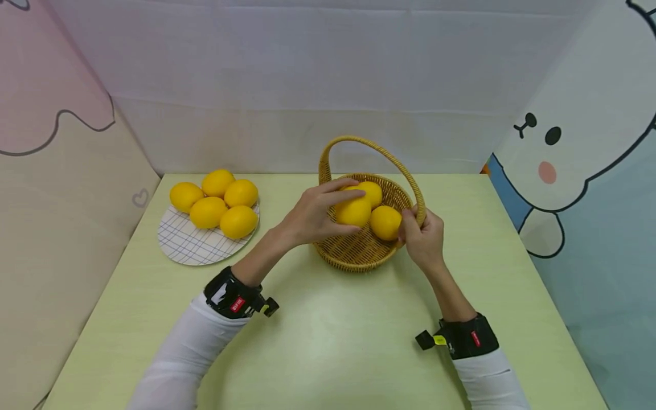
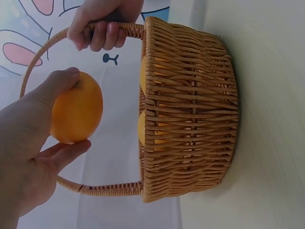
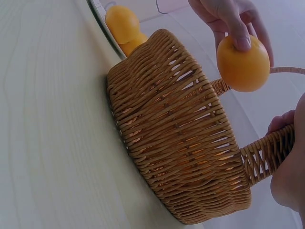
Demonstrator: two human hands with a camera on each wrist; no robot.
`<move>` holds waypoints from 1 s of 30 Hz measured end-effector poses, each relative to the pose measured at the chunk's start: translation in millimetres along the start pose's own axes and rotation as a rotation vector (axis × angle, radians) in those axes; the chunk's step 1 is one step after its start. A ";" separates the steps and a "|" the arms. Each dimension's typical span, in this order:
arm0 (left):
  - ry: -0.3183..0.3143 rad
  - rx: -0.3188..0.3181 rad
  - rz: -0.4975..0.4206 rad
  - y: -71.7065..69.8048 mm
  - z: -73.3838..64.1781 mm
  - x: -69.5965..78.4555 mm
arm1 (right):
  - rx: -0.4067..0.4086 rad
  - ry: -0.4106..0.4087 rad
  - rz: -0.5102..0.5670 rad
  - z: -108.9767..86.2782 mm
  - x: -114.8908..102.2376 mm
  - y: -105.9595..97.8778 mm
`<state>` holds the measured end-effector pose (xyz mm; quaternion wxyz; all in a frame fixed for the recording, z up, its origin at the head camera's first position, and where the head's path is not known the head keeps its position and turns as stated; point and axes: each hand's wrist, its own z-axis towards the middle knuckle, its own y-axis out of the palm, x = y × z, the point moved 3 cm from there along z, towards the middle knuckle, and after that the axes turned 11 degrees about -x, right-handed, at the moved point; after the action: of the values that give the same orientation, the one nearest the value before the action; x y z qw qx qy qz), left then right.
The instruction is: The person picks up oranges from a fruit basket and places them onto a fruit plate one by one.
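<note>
My left hand [image 1: 314, 215] holds an oval yellow-orange fruit [image 1: 353, 213] between thumb and fingers. Both wrist views show this fruit raised above the rim of a woven wicker basket [image 1: 348, 261], under its arched handle [image 1: 379, 149]. Inside the basket lie two similar fruits, one at the right [image 1: 385, 222] and one farther back [image 1: 374, 193]. On the right side, my right hand [image 1: 428, 239] grips the lower part of the handle, its fingers curled round it in the left wrist view [image 2: 107, 28]. The basket stands upright on the table.
Left of the basket, a round plate [image 1: 189, 247] with a blue grid pattern bears several more of these fruits [image 1: 207, 213]. The pale table [image 1: 328, 341] meets a white cloth backdrop [image 1: 230, 136] behind. Cartoon-printed panels [image 1: 579, 171] flank both sides.
</note>
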<state>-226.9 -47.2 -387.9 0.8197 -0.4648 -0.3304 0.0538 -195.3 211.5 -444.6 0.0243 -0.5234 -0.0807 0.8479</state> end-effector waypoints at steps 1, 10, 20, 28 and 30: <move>-0.010 0.007 0.005 -1.4 -3.5 -0.5 | -0.001 0.000 0.001 0.1 0.0 0.2; -0.075 0.093 -0.015 -17.2 -47.9 -10.5 | -0.007 -0.009 0.027 0.4 -1.0 0.6; -0.178 0.258 0.025 -37.5 -110.5 -28.1 | 0.002 0.009 0.025 0.8 0.4 -0.7; -0.309 0.321 0.060 -48.1 -161.0 -44.2 | 0.011 0.020 0.034 0.3 0.6 -0.4; -0.349 0.337 0.063 -51.7 -174.0 -47.6 | 0.009 0.020 0.033 0.1 0.9 -0.1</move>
<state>-172.2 -221.5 -430.9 0.8140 -0.3154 -0.4386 0.2133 -195.8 211.6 -445.4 0.0135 -0.5331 -0.0682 0.8432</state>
